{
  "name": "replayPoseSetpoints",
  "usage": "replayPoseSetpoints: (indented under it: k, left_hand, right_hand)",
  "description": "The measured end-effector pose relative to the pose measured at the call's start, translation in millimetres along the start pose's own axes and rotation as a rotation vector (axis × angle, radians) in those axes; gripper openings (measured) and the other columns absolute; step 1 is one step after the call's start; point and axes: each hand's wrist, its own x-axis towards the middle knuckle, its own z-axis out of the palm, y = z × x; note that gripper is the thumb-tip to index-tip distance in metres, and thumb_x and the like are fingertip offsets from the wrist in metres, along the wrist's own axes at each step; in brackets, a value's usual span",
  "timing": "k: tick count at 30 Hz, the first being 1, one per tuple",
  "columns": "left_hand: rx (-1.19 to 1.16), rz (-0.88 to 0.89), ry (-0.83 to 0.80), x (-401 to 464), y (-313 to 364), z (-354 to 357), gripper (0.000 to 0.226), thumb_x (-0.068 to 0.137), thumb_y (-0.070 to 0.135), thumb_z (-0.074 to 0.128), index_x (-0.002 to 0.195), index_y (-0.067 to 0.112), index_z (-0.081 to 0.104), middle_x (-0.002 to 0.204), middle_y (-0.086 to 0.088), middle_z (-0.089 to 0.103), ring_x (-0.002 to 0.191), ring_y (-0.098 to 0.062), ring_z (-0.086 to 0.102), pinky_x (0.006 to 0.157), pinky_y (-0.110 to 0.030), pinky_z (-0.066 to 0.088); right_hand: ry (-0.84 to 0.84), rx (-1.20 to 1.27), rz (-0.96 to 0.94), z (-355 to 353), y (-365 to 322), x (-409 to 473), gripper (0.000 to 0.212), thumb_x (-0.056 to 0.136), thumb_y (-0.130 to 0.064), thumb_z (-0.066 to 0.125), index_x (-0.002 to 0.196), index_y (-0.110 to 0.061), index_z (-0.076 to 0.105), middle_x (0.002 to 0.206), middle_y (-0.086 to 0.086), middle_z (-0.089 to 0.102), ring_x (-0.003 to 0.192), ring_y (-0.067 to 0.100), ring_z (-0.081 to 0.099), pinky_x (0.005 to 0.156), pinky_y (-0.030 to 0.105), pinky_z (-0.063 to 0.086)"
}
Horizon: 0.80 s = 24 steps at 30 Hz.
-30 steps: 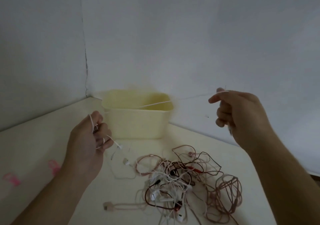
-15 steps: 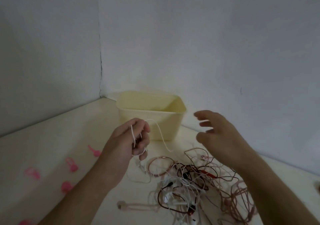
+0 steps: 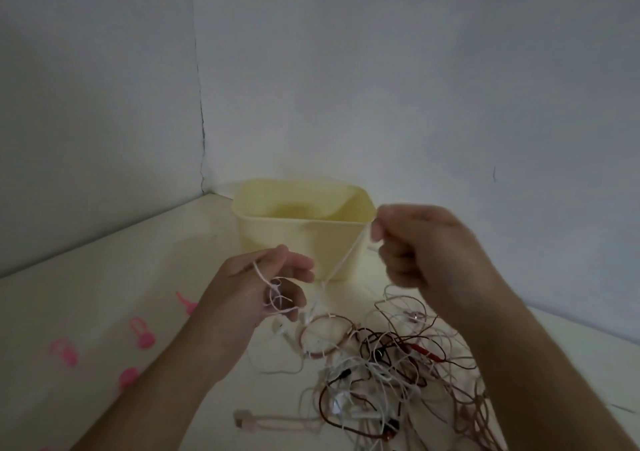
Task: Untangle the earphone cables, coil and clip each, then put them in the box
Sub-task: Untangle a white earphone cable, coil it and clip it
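White cable taut btwn pinching right hand — looped round left hand fingers.

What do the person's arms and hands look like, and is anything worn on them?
Both arms are bare as far as the picture shows: no sleeves, watch, bracelet or gloves. The left hand and the right hand show no rings that I can see, though the light is dim and the right hand is slightly blurred.

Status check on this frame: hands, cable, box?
Left hand holds white cable loops; right hand pinches its strand. Yellow box looks empty. Tangled pile on table, untouched.
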Motion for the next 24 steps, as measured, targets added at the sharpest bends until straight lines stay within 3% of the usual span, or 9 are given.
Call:
replayPoseSetpoints:
  k: [3,8,11,13,15,17,21,23,24]
  left_hand:
    - [0.085,-0.042,0.102,3.1,-3.3,-1.8,0.031,0.106,0.011,0.054,0.091,-0.003,0.077,0.083,-0.017,0.072,0.064,-0.019,0.063,0.05,-0.029,0.049]
    - [0.143,-0.154,0.014,2.7,-4.7,-3.7,0.03,0.105,0.013,0.056,0.089,-0.005,0.075,0.072,-0.014,0.059,0.054,-0.02,0.047,0.048,-0.027,0.034]
    - [0.051,-0.187,-0.057,2.1,0.5,-5.3,0.027,0.097,0.017,0.061,0.088,-0.004,0.076,0.069,-0.012,0.051,0.054,-0.018,0.04,0.049,-0.028,0.027]
    - [-0.012,-0.19,-0.092,1.4,3.4,-4.6,0.027,0.092,0.02,0.061,0.089,-0.003,0.076,0.069,-0.011,0.05,0.054,-0.018,0.038,0.05,-0.028,0.025]
    - [-0.017,-0.173,-0.13,-0.5,4.2,-2.7,0.029,0.094,0.021,0.06,0.094,-0.004,0.075,0.071,-0.012,0.051,0.055,-0.018,0.038,0.05,-0.029,0.026]
    - [0.02,-0.139,-0.17,-2.2,4.0,-1.3,0.029,0.097,0.019,0.057,0.101,-0.004,0.074,0.073,-0.013,0.051,0.055,-0.019,0.039,0.05,-0.029,0.028]
    - [0.076,-0.072,-0.248,-4.5,5.1,-1.2,0.022,0.097,0.014,0.061,0.105,-0.001,0.075,0.076,-0.015,0.05,0.055,-0.017,0.042,0.051,-0.028,0.028]
    - [0.056,-0.051,-0.245,-5.0,6.4,-1.4,0.022,0.097,0.014,0.061,0.107,-0.001,0.074,0.076,-0.015,0.05,0.053,-0.016,0.044,0.049,-0.027,0.028]
    - [0.041,-0.048,-0.217,-4.5,6.9,-2.1,0.022,0.098,0.013,0.059,0.107,-0.002,0.073,0.076,-0.015,0.051,0.052,-0.016,0.044,0.048,-0.026,0.027]
  right_hand:
    - [0.141,0.278,-0.054,-21.4,-14.1,3.3,0.036,0.106,-0.016,0.047,0.071,-0.012,0.055,0.064,-0.001,0.011,0.053,0.015,0.007,0.047,0.026,0.007]
    - [0.436,0.416,-0.115,-44.2,-17.1,0.8,0.032,0.105,-0.012,0.046,0.074,-0.015,0.053,0.069,0.001,0.011,0.053,0.015,0.009,0.043,0.027,0.011]
    - [0.602,0.318,-0.055,-53.8,-10.4,3.7,0.029,0.101,-0.01,0.048,0.073,-0.012,0.055,0.06,-0.002,0.021,0.05,0.015,0.015,0.046,0.03,0.013]
    - [0.632,-0.005,-0.002,-56.7,-5.7,5.1,0.026,0.097,-0.007,0.053,0.073,-0.005,0.064,0.052,-0.003,0.035,0.047,0.015,0.028,0.05,0.03,0.022]
    - [0.552,-0.566,0.041,-54.2,-1.2,3.3,0.019,0.092,-0.009,0.061,0.084,-0.011,0.078,0.065,-0.003,0.063,0.063,0.019,0.056,0.064,0.032,0.041]
    - [0.386,-0.92,0.049,-36.7,2.6,-0.8,0.028,0.091,-0.011,0.061,0.111,-0.02,0.08,0.107,-0.004,0.076,0.101,0.02,0.067,0.083,0.03,0.048]
    - [-0.156,-0.671,0.052,5.1,11.8,-7.4,0.063,0.092,-0.001,0.061,0.145,-0.035,0.061,0.143,-0.012,0.062,0.122,0.002,0.059,0.089,0.017,0.052]
    - [-0.483,-0.627,0.111,18.8,23.8,-6.3,0.064,0.088,-0.005,0.064,0.142,-0.039,0.06,0.128,-0.011,0.072,0.119,-0.001,0.064,0.101,0.031,0.054]
    - [-0.556,-0.653,0.12,21.0,25.4,-6.3,0.053,0.09,-0.011,0.067,0.136,-0.037,0.064,0.111,-0.01,0.077,0.105,0.001,0.07,0.095,0.035,0.056]
